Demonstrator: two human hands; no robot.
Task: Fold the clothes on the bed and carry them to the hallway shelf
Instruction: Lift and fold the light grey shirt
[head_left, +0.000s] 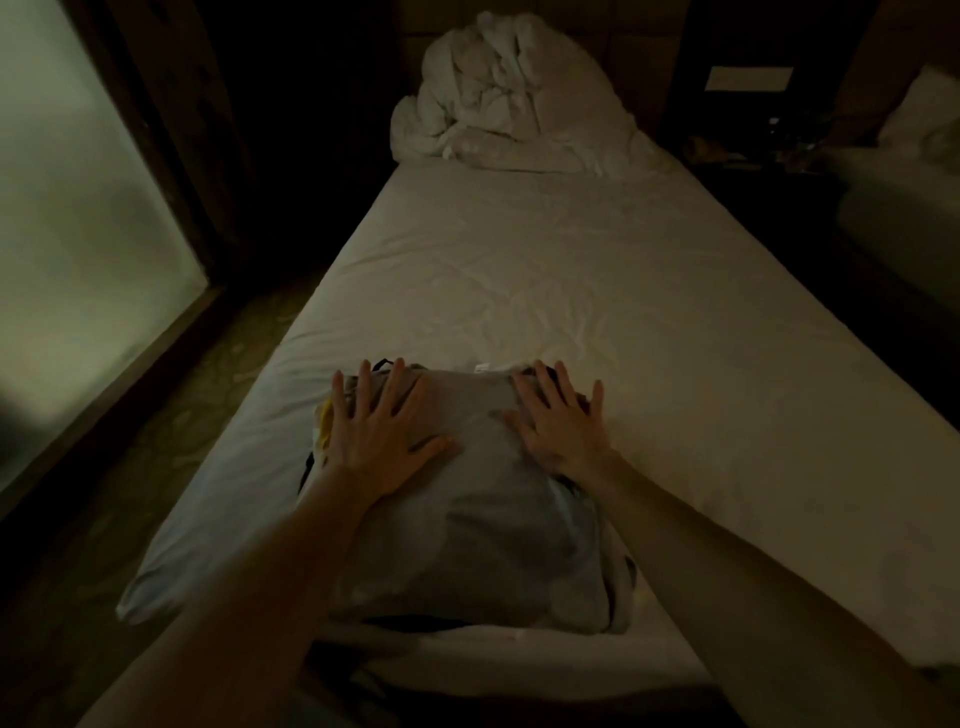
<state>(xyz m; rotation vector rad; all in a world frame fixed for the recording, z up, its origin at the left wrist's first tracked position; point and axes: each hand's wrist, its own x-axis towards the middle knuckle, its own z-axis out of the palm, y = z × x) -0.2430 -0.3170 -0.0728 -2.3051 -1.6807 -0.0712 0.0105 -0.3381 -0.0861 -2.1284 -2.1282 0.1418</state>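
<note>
In a dim bedroom, a frosted window (78, 208) glows at far left above patterned floor (171, 415), with a narrow strip of walking room between it and the bed (571, 260). The left hand (376, 431) lies flat, fingers spread and straight, pressing the left side of a stack (467, 493) of folded clothes at the near end of the bed; it grips nothing. A grey garment tops the stack, with yellow and dark layers peeking out at its left edge and a white tag at its far edge. The right hand (558, 421) presses the stack's right side the same way, open and flat. The pile looks soft, light and squashy, likely to slump or shed layers if lifted from the top; the safer hold would be both hands slid under the left and right edges, palms up, keeping it level. The stack sits close to the bed's near edge, so it could be drawn toward the body with little reach. Beyond it the sheet runs to a bunched white duvet (509, 98) at the head. At right, a dark gap separates a second bed (904, 208).
</note>
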